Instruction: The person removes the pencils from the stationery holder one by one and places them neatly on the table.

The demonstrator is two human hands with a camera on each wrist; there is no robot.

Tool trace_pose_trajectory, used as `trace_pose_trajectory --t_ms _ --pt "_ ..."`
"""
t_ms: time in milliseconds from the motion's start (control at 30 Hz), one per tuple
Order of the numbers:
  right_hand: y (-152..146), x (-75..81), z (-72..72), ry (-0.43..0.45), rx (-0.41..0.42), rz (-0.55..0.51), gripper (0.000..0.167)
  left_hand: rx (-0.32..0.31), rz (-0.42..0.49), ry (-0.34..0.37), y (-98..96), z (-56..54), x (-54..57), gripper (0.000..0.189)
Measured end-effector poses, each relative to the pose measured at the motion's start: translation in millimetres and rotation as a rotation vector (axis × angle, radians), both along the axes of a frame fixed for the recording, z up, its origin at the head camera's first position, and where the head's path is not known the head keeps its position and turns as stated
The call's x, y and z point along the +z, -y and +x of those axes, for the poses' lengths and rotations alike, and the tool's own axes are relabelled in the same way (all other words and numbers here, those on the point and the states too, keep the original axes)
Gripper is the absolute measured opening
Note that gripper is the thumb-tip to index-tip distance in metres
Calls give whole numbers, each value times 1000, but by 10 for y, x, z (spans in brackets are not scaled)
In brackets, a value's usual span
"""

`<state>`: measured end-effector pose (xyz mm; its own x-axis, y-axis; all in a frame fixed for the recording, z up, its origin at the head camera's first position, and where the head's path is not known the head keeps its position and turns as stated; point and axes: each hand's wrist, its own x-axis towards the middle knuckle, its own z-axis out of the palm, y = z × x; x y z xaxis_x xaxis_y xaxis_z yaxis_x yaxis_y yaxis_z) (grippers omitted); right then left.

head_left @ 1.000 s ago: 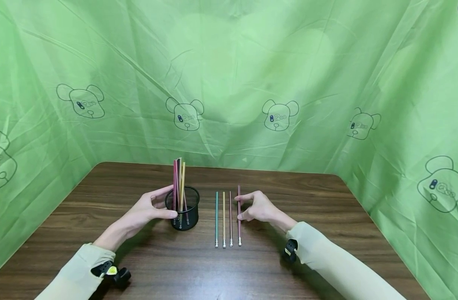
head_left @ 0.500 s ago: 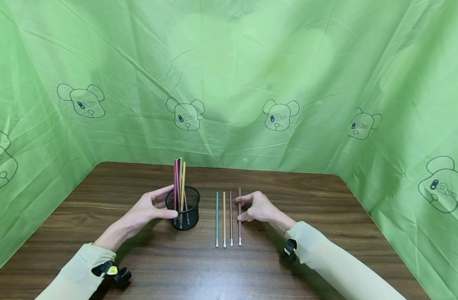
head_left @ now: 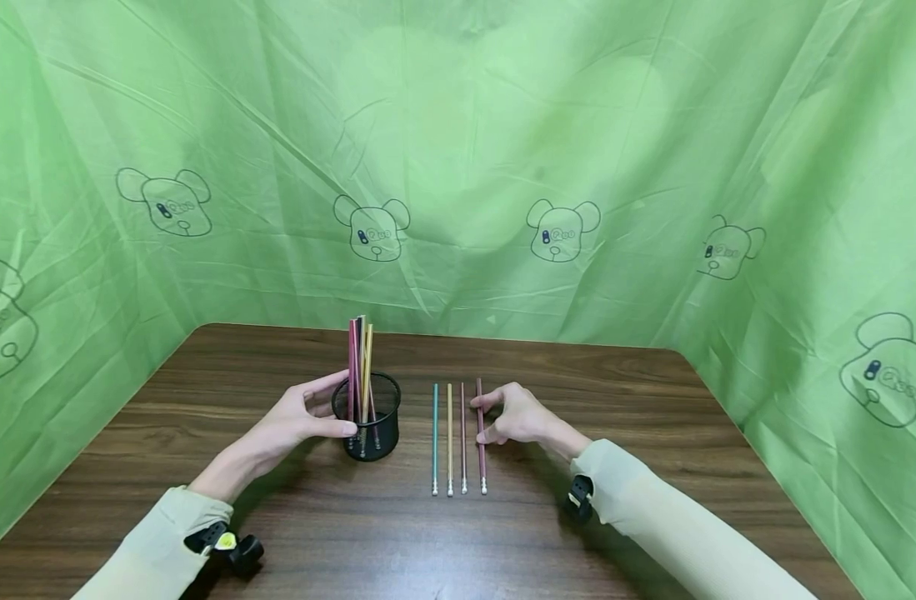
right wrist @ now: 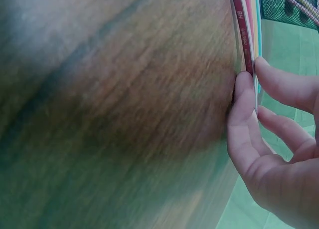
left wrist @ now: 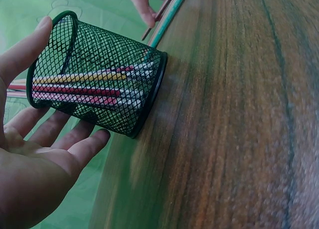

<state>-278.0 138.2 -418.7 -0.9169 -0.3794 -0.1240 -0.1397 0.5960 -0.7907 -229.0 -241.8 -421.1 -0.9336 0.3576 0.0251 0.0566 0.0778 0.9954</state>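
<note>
My left hand [head_left: 281,429] holds a black mesh pencil cup [head_left: 383,439] by its left side, thumb at the near rim and fingers behind. Several pencils [head_left: 367,358], pink, dark and yellow, stand in the cup, leaning left; the left wrist view shows their eraser ends through the mesh [left wrist: 92,44]. Right of the cup, a teal pencil [head_left: 435,433], a yellow pencil [head_left: 450,433] and a dark pink pencil [head_left: 463,437] lie side by side, eraser ends toward me. My right hand [head_left: 523,417] pinches a dark red pencil [right wrist: 243,34] at the right end of this row.
The brown wooden table [head_left: 337,533] carries everything. A green cloth [head_left: 465,292] with printed bear heads hangs behind its far edge and along both sides. Straps with small devices [head_left: 228,546] sit on both wrists.
The pencil under my right fingers has slid slightly toward me and turned a little, its eraser end shifting right. My left hand and the cup stay in place.
</note>
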Motion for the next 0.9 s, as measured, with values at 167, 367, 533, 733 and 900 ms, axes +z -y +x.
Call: trace_pose_trajectory --t_ms 167,367,533,733,900 --pt "4 3 -1 9 8 14 60 -8 3 -2 -1 5 -3 93" --pt "27 13 -13 31 25 -9 60 -7 9 -4 0 2 3 94" --pt "39 9 -28 24 36 -9 59 -5 6 0 7 -1 -1 94" --pt "49 -11 -45 20 35 7 58 -4 8 4 4 -9 -13 94" --pt "54 -13 -48 17 39 17 58 2 4 11 3 -28 -24 95"
